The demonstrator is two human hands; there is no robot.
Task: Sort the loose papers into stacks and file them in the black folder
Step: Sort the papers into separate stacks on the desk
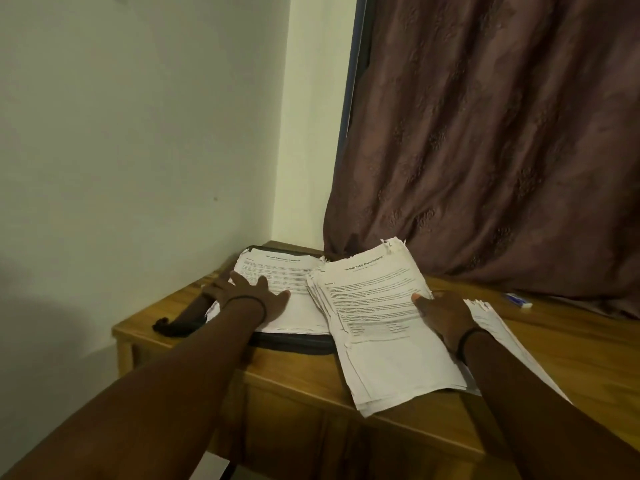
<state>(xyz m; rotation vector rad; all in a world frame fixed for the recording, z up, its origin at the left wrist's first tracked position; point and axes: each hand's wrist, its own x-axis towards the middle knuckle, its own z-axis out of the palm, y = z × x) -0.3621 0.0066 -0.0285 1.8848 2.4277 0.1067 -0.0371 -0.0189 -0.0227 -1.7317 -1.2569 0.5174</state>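
The black folder [294, 342] lies open on the wooden table's left corner with a stack of printed papers [277, 268] on it. My left hand [244, 294] rests flat on that stack, fingers spread. A second thick stack of printed papers [377, 327] is tilted up, overlapping the folder's right edge and reaching past the table's front edge. My right hand [441, 315] grips this stack at its right side, thumb on top. More papers [491, 323] lie beneath and to the right of my right hand.
The wooden table [554, 341] stands in a corner against a pale wall. A dark brown curtain [485, 150] hangs behind it. A small white and blue object [518, 300] lies at the back right. The folder's black strap [173, 325] lies near the left edge.
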